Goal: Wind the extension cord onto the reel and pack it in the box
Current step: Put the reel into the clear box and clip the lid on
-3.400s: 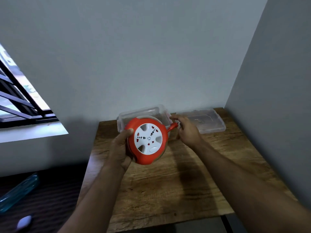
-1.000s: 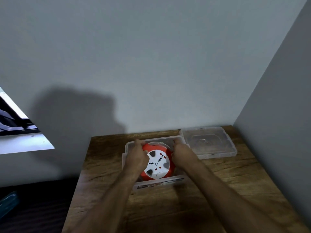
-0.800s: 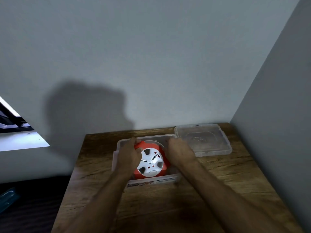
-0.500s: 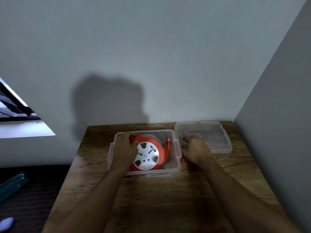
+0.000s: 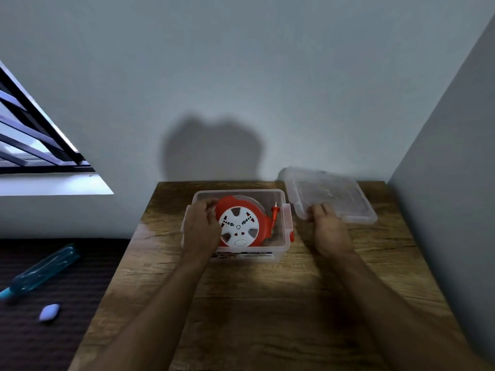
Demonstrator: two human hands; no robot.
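The orange cord reel (image 5: 242, 223), with a white socket face, lies inside the clear plastic box (image 5: 284, 207) on the wooden table (image 5: 267, 303). An orange plug (image 5: 274, 213) stands at the reel's right side, inside the box. My left hand (image 5: 201, 227) rests over the box's left wall against the reel's left edge. My right hand (image 5: 327, 227) grips the near left corner of the clear lid (image 5: 332, 196), which is tilted up off the table to the right of the box.
Grey walls close in behind the table and on its right. To the left a barred window (image 5: 32, 145) and a dark surface with a blue bottle (image 5: 42, 271) and a small pale object (image 5: 49, 311).
The reel went from held above the table into the box. My right hand left the reel, moved right and took hold of the lid, lifting its near corner. My left hand stayed at the reel.
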